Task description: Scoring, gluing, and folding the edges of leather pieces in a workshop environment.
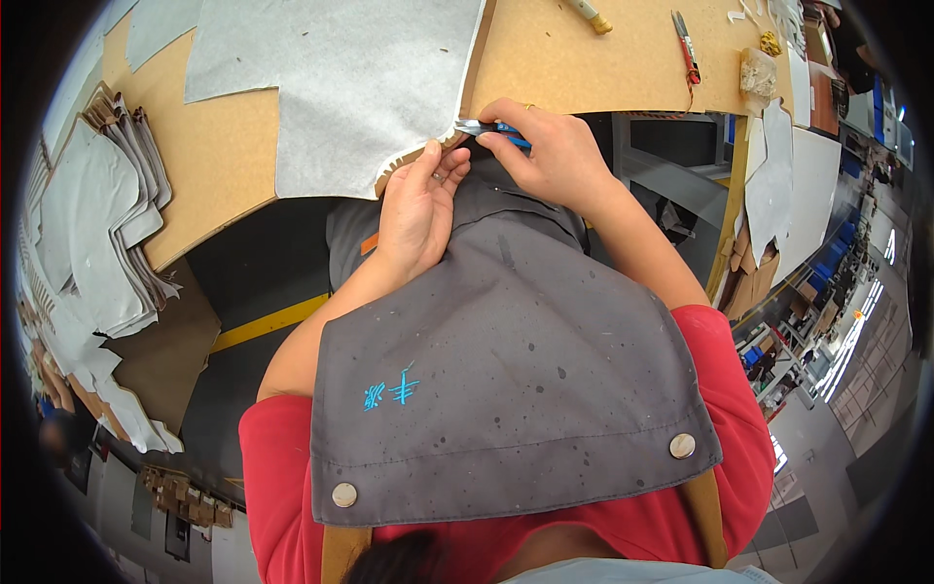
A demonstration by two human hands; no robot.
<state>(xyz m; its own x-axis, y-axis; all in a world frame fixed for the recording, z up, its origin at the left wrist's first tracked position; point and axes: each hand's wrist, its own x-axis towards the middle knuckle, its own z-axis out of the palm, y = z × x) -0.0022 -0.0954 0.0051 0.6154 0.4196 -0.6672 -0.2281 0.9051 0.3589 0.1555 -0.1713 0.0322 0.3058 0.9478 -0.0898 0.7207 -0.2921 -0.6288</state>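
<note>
A large sheet (360,97) with a whitish-grey face lies on the table, one corner reaching past its near edge. Along that rounded corner runs a brown border (391,167) cut into several small notches. My left hand (416,209) pinches this border, thumb on top and fingers curled under. In my right hand (555,156) is a small cutting tool (472,127) with a metal tip and blue and black handles. Its tip touches the border just right of my left thumb. The fingers partly hide the handles.
The tan table (564,68) holds red-handled scissors (687,51), a yellowish block (757,73) and a brush-like handle (592,16). Stacked grey-white pieces (92,209) hang over its left side. More sheets (771,175) hang at right. A dark apron (506,370) covers my lap.
</note>
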